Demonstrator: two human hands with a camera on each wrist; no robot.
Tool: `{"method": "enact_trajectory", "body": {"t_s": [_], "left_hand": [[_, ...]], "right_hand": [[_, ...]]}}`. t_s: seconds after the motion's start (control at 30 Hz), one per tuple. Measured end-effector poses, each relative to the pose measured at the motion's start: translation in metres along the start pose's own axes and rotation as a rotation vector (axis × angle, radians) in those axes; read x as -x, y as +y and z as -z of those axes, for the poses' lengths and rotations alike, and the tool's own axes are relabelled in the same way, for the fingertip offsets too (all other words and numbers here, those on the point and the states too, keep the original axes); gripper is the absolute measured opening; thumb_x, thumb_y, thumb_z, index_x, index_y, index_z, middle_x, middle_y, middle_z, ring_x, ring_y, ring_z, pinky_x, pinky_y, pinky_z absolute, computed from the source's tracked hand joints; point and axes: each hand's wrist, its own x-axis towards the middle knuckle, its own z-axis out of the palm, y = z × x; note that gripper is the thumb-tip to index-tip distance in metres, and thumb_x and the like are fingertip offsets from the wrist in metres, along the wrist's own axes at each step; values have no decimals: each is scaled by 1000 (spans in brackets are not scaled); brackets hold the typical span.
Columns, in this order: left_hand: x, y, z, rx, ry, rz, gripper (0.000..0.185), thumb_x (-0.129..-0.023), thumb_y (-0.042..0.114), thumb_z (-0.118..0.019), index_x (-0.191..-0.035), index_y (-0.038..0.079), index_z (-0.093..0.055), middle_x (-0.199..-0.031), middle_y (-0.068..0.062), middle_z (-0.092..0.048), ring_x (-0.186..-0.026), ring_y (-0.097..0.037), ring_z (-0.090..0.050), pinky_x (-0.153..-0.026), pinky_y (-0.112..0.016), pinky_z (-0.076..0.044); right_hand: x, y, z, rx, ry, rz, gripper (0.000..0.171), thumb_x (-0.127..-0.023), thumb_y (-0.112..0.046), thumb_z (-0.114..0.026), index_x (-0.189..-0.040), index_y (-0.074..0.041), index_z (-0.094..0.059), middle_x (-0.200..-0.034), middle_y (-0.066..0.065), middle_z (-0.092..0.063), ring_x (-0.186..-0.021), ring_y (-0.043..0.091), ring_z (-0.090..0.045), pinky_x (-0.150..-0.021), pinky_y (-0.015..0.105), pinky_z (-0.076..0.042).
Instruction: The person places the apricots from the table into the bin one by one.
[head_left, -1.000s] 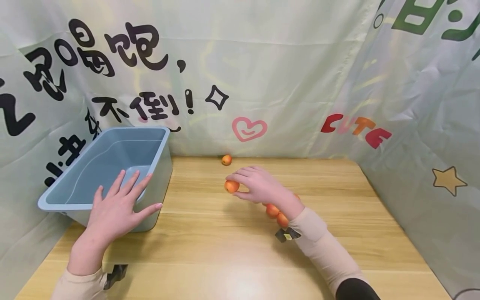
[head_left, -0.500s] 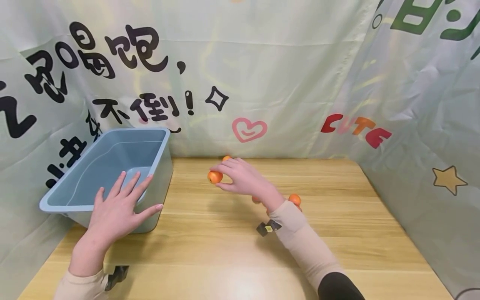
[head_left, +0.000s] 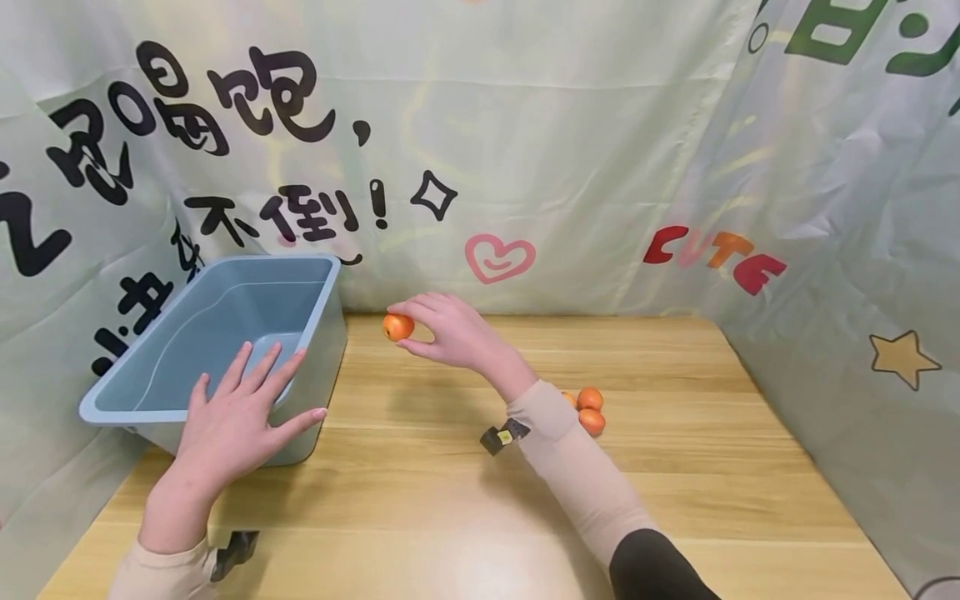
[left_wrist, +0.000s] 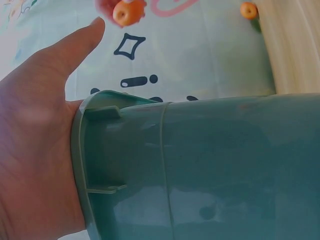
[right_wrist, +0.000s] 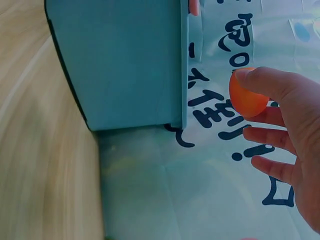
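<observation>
My right hand [head_left: 457, 333] pinches a small orange fruit [head_left: 398, 327], loquat-like in look, between thumb and fingertips above the table, just right of a blue-grey plastic tub [head_left: 324, 350]. In the right wrist view the thumb lies over the fruit [right_wrist: 246, 95], with the other fingers spread loosely. My left hand [head_left: 232, 425] rests at the tub's near rim, its fingers straight and spread over the opening. The left wrist view shows the palm against the rim and the thumb [left_wrist: 80, 47] sticking out. The visible inside of the tub shows no fruit.
More orange fruits [head_left: 590, 398] lie grouped on the wooden table [head_left: 420, 500], partly behind the right forearm. Another fruit [left_wrist: 248, 10] sits near the back cloth, hidden in the head view by the right hand. Printed cloth [head_left: 585, 150] walls the table's back and sides.
My right hand has carried the pinched fruit leftward and further back, towards the tub. It now covers the fruit at the back edge and uncovers some of the group. My left hand stays put.
</observation>
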Motion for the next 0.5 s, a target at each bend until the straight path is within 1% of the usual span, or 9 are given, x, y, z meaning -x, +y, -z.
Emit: {"method": "enact_trajectory", "body": {"t_s": [0.23,0.37,0.5], "left_hand": [[-2,-1,0,-2,-1,3,90,-84,75,-50,-156,33,-20,-160,-14,-28,-152,-38,-6,-104,-78,-10],[-1,-1,0,1,-2,3,89,-84,76,-50,-156,33,-20,-160,-14,-28,-152,-38,-6,-104,-78,-10],[-1,-1,0,-2,-4,2,89,-84,76,-49,-156,33,-20,-160,-14,-28,-152,-38,-7,-103,-78,-11]], "right_hand": [[-21,-3,0,5,66,39,41,-90,-33,-68,-126,-15,-64,-118,-3,-70,-108,14,-63,-97,28,-50],[-33,-4,-4,4,79,58,41,-90,-33,-68,-126,-14,-64,-118,-2,-70,-109,14,-63,-98,27,-49],[-44,-7,-9,-2,63,57,42,-91,-34,-67,-128,-13,-64,-121,-3,-69,-111,14,-63,-100,27,-47]]}}
